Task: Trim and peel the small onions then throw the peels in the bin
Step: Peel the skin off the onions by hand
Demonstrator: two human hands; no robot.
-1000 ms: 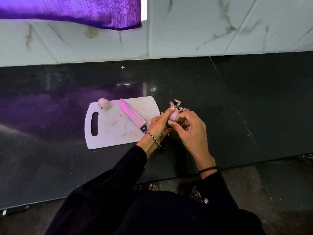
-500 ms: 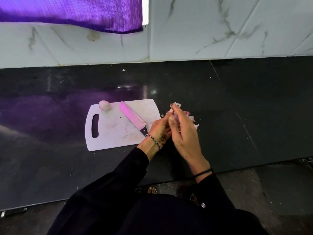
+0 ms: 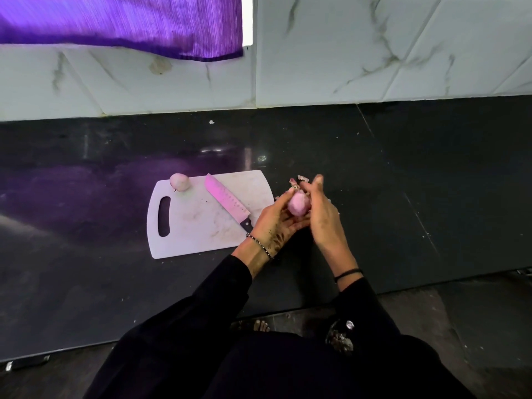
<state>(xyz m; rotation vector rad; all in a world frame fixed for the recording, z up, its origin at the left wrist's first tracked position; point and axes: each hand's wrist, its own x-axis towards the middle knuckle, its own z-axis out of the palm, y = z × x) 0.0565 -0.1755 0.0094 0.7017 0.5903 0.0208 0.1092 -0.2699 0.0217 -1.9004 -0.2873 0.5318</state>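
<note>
Black worktop (image 3: 403,182): one board (image 3: 195,226) bearing one knife (image 3: 227,201), one onion (image 3: 179,182) at its far left corner; our left hand (image 3: 276,220) grips a second onion (image 3: 298,205), our right hand (image 3: 324,217) hides its grip

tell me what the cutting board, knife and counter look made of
Cutting board: probably plastic, matte white, thin with a moulded handle slot. Knife: blade looks like steel, smooth, tinted pink by the light or a coating; dark handle, likely plastic. Counter: apparently polished dark stone, glossy with reflections.
</note>
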